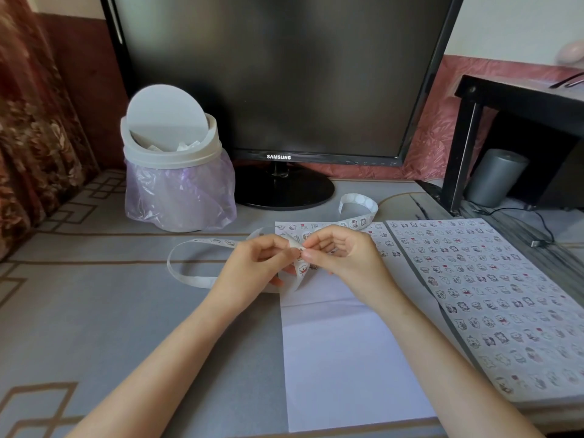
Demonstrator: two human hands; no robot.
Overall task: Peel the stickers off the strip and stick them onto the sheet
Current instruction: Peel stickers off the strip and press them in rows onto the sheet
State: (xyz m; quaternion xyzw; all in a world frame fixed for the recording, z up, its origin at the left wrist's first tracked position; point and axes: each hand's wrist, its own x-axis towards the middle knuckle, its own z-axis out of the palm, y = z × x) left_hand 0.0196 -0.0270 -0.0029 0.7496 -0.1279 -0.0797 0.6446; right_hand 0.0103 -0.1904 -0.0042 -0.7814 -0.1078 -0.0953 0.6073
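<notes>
White sheet (347, 358) lies nearest us on the table (110, 311); above its far half our left hand (252, 263) and right hand (344, 257) pinch the sticker strip (205, 241) between curled fingers (316, 256), loops trailing to either side.

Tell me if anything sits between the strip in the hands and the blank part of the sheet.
Nothing visible does. The left hand and right hand pinch the strip just above the sheet, whose blank area lies bare right below them. Only the strip's own hanging loop dips over the sheet's left edge.
</notes>
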